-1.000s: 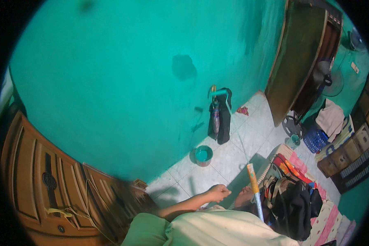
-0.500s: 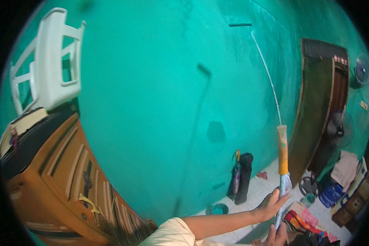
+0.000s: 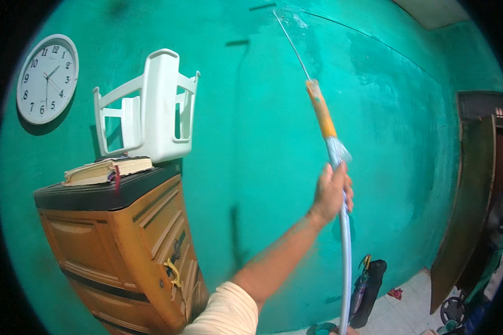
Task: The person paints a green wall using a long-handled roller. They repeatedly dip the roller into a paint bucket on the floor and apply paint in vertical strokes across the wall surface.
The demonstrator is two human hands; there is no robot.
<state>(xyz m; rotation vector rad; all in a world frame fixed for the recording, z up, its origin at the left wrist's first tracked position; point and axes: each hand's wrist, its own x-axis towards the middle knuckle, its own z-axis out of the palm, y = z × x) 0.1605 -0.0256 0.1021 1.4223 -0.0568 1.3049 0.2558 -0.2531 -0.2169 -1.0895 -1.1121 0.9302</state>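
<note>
A long-handled paint roller (image 3: pixel 321 109) reaches up the green wall, with an orange grip joined to a pale pole (image 3: pixel 345 257) by a whitish wrapping. Its roller head (image 3: pixel 262 6) is near the top of the view, against or close to the wall; contact is hard to judge. My left hand (image 3: pixel 332 192) is closed round the pole just below the wrapping. At the bottom edge, a sliver of my right hand (image 3: pixel 350 331) shows at the pole's lower part, closed about it, with most of that hand out of view.
On the left, a brown cabinet (image 3: pixel 128 240) carries a thick book (image 3: pixel 109 169) and a white plastic stool (image 3: pixel 165 111). A round clock (image 3: pixel 47 78) hangs beside them. An umbrella (image 3: pixel 360 290) and a black bag (image 3: pixel 373 293) lean on the wall. A door (image 3: pixel 466 206) stands at right.
The view has swung left and up, bringing in the clock. The roller head has risen along the wall and shifted left relative to the door. Both hands still hold the pole.
</note>
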